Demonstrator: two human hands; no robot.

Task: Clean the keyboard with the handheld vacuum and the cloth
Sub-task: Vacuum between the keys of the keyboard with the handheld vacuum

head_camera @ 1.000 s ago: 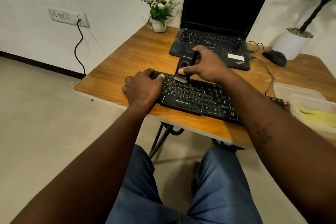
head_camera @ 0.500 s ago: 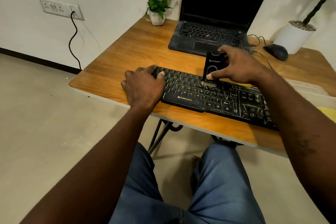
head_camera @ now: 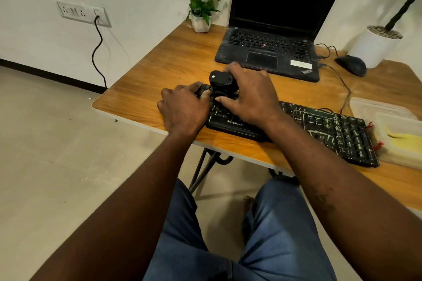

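Containers: small white vase [head_camera: 200, 25] at the back of the table [head_camera: 159, 70] holds white flowers; white planter [head_camera: 374, 49] at far right holds a green plant; clear plastic tub [head_camera: 395, 155] at the right edge holds a yellow cloth [head_camera: 407, 140]. Left hand [head_camera: 182, 109] curls over the left end of the keyboard [head_camera: 331, 130]. Handheld vacuum [head_camera: 220, 81], black, stands nozzle-down on the left keys, gripped by the right hand [head_camera: 249, 96]. Keyboard black, green-lit, ZEBRONICS label; lies along the near edge, in front of the laptop [head_camera: 269, 52].
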